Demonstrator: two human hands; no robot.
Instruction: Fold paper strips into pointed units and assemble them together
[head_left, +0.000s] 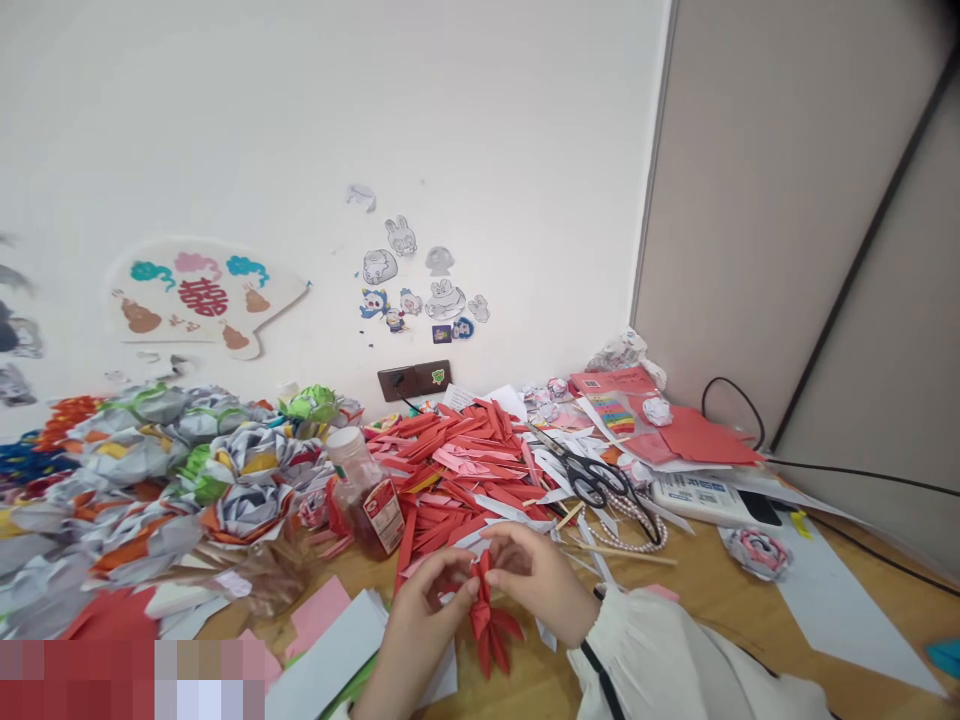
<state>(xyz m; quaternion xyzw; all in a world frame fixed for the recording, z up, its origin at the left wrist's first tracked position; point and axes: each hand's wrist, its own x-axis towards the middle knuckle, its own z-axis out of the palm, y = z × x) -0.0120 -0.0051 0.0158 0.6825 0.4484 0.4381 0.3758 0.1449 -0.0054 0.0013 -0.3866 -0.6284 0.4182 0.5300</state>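
Between my two hands, low in the middle of the view, is a bundle of folded red paper pieces (491, 630), its petal-like ends fanning downward. My left hand (427, 615) pinches its upper left side between thumb and finger. From the right, my right hand (536, 575) pinches the top of the same bundle. A small white bit shows near the fingertips, but I cannot make out what it is. Just beyond my hands lies a big heap of folded red and pink paper strips (457, 460). A jar with a label (375, 510) stands left of the heap.
Black-handled scissors (592, 480) and a pearl bead string (637, 535) lie right of the heap. Folded paper flowers (247, 470) crowd the left side. Red paper sheets (705, 435) and a white packet (697, 497) are at right. White paper (337, 650) lies beside my left forearm.
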